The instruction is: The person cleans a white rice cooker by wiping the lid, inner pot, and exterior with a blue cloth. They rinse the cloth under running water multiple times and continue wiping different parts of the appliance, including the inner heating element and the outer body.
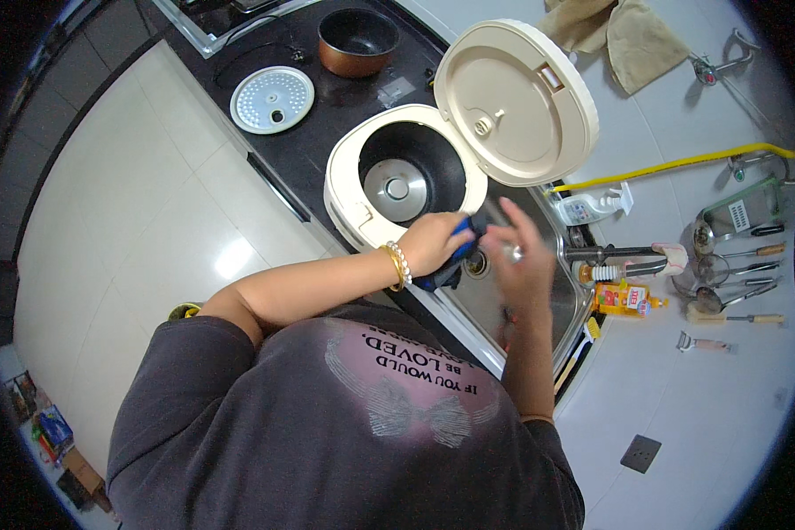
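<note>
A cream rice cooker [344, 165] stands on the black counter with its lid [517, 99] raised and a metal heating plate showing inside its body. Just in front of it, my left hand [434, 242] grips a dark blue cloth [447, 268] at the sink's near edge. Over the sink, my right hand [520, 265] is blurred, its fingers apart close to the cloth; whether it holds anything cannot be made out. A perforated metal inner lid [271, 99] lies on the counter. Behind it stands the copper-coloured inner pot [358, 43] with a dark inside.
The steel sink [480, 311] lies under my hands. Along its back edge are a spray bottle [589, 207], a black faucet [609, 254], an orange detergent bottle [623, 299] and a brush [578, 351]. Several utensils hang on the wall beside a yellow hose [676, 161].
</note>
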`<state>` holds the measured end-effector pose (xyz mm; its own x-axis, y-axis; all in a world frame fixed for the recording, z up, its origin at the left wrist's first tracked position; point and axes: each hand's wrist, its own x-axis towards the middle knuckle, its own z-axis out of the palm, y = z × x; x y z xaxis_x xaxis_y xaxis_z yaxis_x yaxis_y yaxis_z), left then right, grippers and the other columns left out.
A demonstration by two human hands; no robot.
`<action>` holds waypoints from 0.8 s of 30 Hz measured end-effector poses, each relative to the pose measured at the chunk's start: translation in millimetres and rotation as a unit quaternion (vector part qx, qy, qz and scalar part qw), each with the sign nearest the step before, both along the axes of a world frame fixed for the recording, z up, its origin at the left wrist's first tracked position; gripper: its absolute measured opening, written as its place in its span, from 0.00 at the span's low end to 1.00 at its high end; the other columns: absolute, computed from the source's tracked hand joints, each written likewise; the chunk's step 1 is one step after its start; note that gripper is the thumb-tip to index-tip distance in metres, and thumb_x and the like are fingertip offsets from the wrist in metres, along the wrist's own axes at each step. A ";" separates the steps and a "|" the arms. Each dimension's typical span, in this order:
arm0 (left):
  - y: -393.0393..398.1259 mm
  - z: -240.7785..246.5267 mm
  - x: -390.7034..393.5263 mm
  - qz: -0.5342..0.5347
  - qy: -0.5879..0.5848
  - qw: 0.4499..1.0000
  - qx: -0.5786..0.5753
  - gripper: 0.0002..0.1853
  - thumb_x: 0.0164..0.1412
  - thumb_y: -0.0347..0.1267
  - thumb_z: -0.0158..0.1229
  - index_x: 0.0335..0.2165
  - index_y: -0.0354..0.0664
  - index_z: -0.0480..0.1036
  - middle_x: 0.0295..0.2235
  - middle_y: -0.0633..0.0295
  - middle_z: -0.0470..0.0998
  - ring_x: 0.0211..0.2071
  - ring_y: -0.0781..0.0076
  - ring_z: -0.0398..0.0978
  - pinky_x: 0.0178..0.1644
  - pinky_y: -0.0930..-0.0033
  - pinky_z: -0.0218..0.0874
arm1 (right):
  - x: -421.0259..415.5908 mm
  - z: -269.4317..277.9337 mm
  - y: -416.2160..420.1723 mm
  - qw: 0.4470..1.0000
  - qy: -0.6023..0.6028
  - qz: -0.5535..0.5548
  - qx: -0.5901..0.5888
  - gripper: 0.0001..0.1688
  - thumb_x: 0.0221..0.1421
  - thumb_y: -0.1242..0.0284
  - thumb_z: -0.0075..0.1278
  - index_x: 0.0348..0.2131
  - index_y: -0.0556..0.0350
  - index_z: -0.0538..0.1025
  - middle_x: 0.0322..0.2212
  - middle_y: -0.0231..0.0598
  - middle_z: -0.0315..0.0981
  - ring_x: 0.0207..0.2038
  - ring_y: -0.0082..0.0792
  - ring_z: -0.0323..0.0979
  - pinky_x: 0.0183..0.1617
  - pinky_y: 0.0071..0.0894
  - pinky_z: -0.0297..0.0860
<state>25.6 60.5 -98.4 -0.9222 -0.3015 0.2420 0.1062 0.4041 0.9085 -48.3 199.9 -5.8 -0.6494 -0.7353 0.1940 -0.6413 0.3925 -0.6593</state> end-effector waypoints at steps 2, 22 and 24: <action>-0.7 3.7 -6.1 0.091 -0.045 0.992 0.080 0.16 0.59 0.37 0.46 0.35 0.33 0.68 0.29 0.50 0.75 0.29 0.53 0.72 0.36 0.65 0.63 | -30.6 11.9 9.7 0.992 0.071 -0.095 -0.049 0.21 0.49 0.73 0.51 0.43 0.63 0.68 0.33 0.45 0.73 0.34 0.28 0.71 0.43 0.27 0.65; 49.9 -2.0 -97.4 0.082 0.086 0.991 -0.063 0.27 0.47 0.24 0.52 0.48 0.32 0.59 0.50 0.37 0.57 0.58 0.44 0.41 0.60 0.48 0.37 | -108.7 30.7 -61.7 0.969 0.055 0.002 -0.241 0.36 0.54 0.45 0.35 0.41 0.62 0.64 0.34 0.37 0.66 0.37 0.26 0.62 0.44 0.24 0.58; 39.5 -8.9 -94.2 0.132 0.140 0.981 0.024 0.23 0.50 0.28 0.51 0.46 0.32 0.62 0.49 0.43 0.61 0.55 0.48 0.51 0.57 0.48 0.41 | -105.6 28.0 -63.1 0.965 0.083 0.007 -0.247 0.35 0.55 0.45 0.33 0.40 0.63 0.64 0.34 0.37 0.66 0.37 0.26 0.62 0.44 0.24 0.58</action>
<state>-68.7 100.1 -107.3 -0.7105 -0.5373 0.4544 0.2515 0.4091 0.8771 -153.8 136.8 22.2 -0.5701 -0.5340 0.6244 -0.7574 0.0471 -0.6512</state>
